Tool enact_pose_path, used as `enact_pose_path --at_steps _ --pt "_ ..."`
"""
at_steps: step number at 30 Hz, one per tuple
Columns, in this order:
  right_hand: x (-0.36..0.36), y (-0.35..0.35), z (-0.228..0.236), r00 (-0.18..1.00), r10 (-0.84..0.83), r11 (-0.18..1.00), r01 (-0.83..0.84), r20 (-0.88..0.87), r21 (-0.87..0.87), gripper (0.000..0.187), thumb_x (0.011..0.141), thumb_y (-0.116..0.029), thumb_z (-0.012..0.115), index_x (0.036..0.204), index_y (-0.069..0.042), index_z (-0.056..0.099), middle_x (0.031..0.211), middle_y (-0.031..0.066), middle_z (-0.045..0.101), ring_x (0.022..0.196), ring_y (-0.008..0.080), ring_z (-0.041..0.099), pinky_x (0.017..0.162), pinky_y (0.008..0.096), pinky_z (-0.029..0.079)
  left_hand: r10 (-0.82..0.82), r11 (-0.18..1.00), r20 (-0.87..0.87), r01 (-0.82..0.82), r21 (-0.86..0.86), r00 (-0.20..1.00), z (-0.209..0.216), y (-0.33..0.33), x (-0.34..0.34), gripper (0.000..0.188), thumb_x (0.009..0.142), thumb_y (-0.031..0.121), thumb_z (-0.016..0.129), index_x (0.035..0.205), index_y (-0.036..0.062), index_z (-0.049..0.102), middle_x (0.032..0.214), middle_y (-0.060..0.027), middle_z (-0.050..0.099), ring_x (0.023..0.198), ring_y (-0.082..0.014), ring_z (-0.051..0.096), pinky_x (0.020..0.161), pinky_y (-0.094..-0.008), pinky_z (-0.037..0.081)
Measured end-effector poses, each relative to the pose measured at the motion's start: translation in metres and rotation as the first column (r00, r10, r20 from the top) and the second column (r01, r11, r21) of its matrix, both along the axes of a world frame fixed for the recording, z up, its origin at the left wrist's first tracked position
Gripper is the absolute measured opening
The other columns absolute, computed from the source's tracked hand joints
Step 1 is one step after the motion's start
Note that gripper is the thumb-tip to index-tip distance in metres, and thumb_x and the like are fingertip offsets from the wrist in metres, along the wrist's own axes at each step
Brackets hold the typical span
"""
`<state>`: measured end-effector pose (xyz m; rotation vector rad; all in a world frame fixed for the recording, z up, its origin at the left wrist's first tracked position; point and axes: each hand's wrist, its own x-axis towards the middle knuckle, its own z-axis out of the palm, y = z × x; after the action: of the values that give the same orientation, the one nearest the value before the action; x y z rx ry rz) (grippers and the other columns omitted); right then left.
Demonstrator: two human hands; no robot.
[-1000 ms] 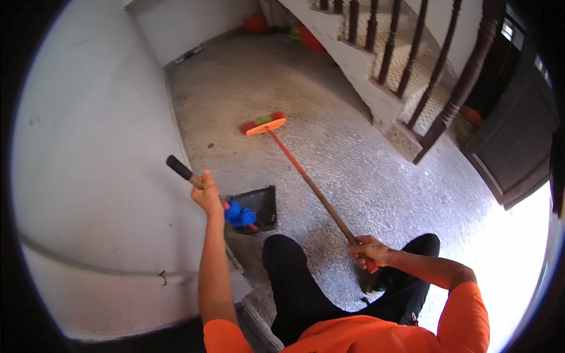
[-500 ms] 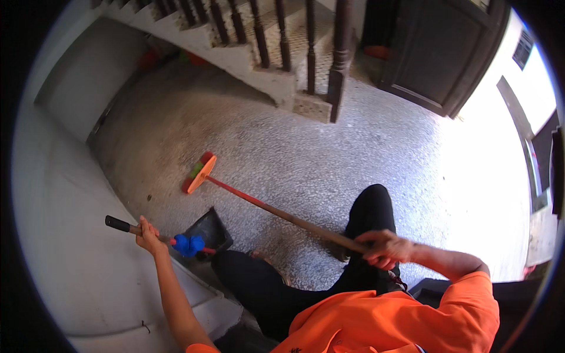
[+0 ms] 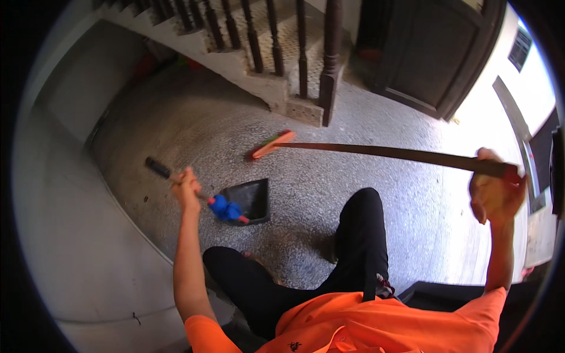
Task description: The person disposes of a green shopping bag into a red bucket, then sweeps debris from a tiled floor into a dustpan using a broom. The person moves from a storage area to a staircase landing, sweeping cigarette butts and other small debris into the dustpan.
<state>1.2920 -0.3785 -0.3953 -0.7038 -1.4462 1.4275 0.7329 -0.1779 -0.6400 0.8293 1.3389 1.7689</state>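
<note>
I see the person's right grip (image 3: 497, 191) wrapped round a push broom (image 3: 382, 152) by its handle end; the long axis runs leftward to the broom head (image 3: 272, 146), nearer the left grip (image 3: 187, 188), which clasps a long-handled black dustpan (image 3: 256, 198), pan lower right.

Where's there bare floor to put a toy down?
Between the broom handle, the stair post and the dark door, the speckled floor looks bare. Another patch lies between the broom handle, the dustpan and the right knee. It's crowded where the left hand, dustpan handle and blue bundle bunch up at the dustpan's left side.
</note>
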Motion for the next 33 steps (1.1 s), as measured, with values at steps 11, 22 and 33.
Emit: enact_pose_path --at_steps 11,22,33 --pt "-0.054 0.099 0.001 0.711 -0.482 0.864 0.287 0.512 0.415 0.017 0.085 -0.011 0.054 0.084 0.004 0.063 0.051 0.0071 0.055 0.035 0.012 0.052 0.033 0.0202 0.042 -0.071 0.995 -0.097 0.076 0.058 0.993 -0.004 -0.013 0.045 0.032 0.085 0.02 0.067 0.063 0.0054 0.049 0.053 0.0001 0.047 0.042 -0.0063 0.041 0.04 -0.0234 0.031" --pt "-0.067 0.135 -0.053 0.74 -0.325 0.907 0.066 0.589 0.417 0.018 0.083 -0.012 0.06 0.088 0.003 0.069 0.095 0.0166 0.066 0.071 0.0212 0.065 0.061 0.0284 0.055 -0.035 0.999 -0.1 0.039 0.033 0.994 -0.004 -0.006 0.052 0.032 0.086 0.019 0.066 0.062 0.0072 0.047 0.054 0.002 0.046 0.042 -0.0048 0.039 0.04 -0.0222 0.03" --pt "-0.059 0.155 -0.055 0.692 -0.536 0.833 0.341 0.484 0.435 0.022 0.083 -0.018 0.064 0.095 0.0 0.07 0.095 0.0158 0.067 0.075 0.0226 0.068 0.067 0.0313 0.058 -0.053 0.994 -0.15 0.066 0.083 0.987 -0.005 -0.01 0.047 0.033 0.088 0.02 0.064 0.062 0.0061 0.047 0.051 0.0013 0.044 0.042 -0.0061 0.04 0.04 -0.0236 0.03"
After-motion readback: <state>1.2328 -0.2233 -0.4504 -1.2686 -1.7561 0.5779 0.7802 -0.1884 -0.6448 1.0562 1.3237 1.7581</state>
